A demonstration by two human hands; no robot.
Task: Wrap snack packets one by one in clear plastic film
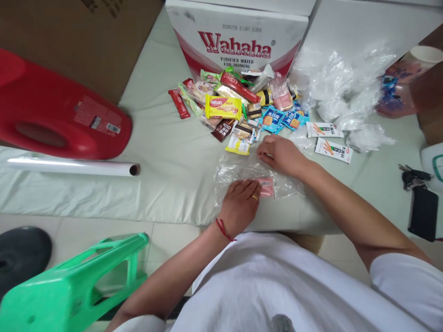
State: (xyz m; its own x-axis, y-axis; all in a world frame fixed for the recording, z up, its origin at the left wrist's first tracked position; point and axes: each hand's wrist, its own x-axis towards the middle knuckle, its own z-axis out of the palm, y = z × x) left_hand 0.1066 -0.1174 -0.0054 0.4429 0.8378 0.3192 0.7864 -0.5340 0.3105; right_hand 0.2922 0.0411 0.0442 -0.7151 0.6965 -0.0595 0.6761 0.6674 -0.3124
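A clear plastic bag or film [238, 168] lies crumpled near the table's front edge, with a pink snack packet [266, 186] on or in it; I cannot tell which. My left hand [240, 203] rests flat on the plastic, fingers stretched out and covering the packet's left end. At the plastic's far edge, my right hand [282, 154] has its fingers curled in. Whatever they may pinch is hidden. Just beyond lies a heap of wrapped snacks, including a yellow nabati packet [223, 107], blue biscuit packets [272, 120] and a brown cocoa packet [222, 130].
Behind the snacks stands a Wahaha carton [238, 27]. Crumpled clear plastic [332, 83] and two white snack packets [334, 150] lie to the right. A phone [424, 213] and keys [413, 177] are far right. Leftward are a red jug [65, 110], white roll [76, 167] and green stool [76, 286].
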